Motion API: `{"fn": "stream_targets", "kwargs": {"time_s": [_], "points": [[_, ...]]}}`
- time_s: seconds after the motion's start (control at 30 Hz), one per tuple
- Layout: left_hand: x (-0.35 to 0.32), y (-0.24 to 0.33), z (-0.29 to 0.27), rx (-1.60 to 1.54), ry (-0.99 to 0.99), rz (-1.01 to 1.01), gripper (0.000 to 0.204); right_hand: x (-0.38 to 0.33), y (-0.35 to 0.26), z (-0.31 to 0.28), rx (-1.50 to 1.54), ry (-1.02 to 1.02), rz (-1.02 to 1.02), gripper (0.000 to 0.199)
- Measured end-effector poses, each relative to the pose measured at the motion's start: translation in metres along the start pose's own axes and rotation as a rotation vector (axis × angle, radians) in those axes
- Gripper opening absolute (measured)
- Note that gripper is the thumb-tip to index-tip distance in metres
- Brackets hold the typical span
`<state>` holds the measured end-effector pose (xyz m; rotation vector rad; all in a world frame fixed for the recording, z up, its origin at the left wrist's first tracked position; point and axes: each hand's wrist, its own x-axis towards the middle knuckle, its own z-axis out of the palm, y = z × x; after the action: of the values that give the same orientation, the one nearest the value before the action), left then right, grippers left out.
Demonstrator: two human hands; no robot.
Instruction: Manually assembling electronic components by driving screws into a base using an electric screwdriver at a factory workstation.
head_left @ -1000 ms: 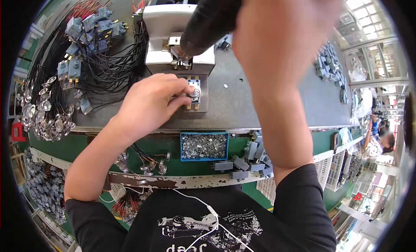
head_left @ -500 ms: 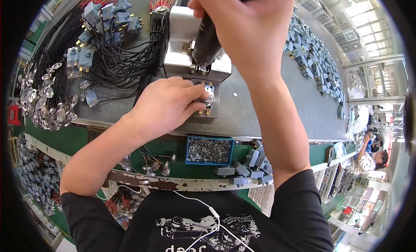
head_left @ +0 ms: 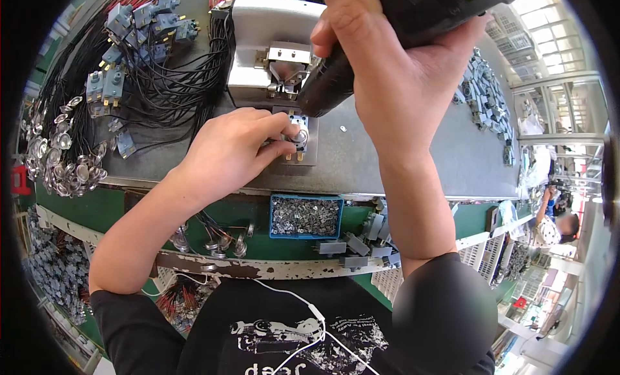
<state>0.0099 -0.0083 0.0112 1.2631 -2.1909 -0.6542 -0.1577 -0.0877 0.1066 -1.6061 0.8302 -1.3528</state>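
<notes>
The small grey part [head_left: 298,137] sits mid-bench on a pale flat base plate [head_left: 309,157], just near of the white fixture block [head_left: 268,33]. It's a squarish grey plastic body w/ a round shiny metal disc on top and thin brass-coloured pins sticking out its near edge.

Left hand [head_left: 229,152] comes in from lower left, fingers curled, thumb and forefinger pinched on the part's left side, holding it on the plate. Right hand [head_left: 394,71] is up high, wrapped tight round a black power screwdriver [head_left: 342,78]; its dark rounded nose angles down-left, tip right above the part. Can't tell if the bit touches.

Fixture: smooth white casing w/ a bright metal clamp bracket in front. Bench top [head_left: 387,155] is matte grey, scuffed. Far left: a pile of wired grey-blue blocks [head_left: 129,26] w/ thin black leads ending in shiny metal rings. Near edge: blue bin of small silvery screws [head_left: 305,216] on a green rail. Far right: loose heap of grey plastic housings [head_left: 481,94].
</notes>
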Motion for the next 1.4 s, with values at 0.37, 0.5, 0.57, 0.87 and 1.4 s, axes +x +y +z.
{"fn": "stream_targets", "kwargs": {"time_s": [0.37, 0.5, 0.57, 0.87, 1.4], "points": [[0.002, 0.001, 0.001, -0.011, 0.025, 0.012, 0.019, 0.038, 0.042, 0.009, 0.246, -0.185, -1.109, 0.052], [-0.002, -0.002, 0.001, 0.011, -0.005, -0.025, 0.022, -0.006, 0.021, 0.019, 0.223, 0.054, -0.052, 0.060], [0.003, -0.001, 0.004, 0.014, 0.018, 0.017, 0.018, 0.038, 0.045, 0.013, 0.267, -0.182, -1.092, 0.051], [0.000, -0.001, 0.003, 0.077, 0.111, 0.112, 0.018, -0.026, -0.028, 0.016, 0.114, 0.259, -0.089, 0.019], [0.004, 0.003, 0.000, 0.045, 0.045, 0.058, 0.027, -0.035, -0.028, 0.002, 0.275, 0.226, -0.097, 0.018]]}}
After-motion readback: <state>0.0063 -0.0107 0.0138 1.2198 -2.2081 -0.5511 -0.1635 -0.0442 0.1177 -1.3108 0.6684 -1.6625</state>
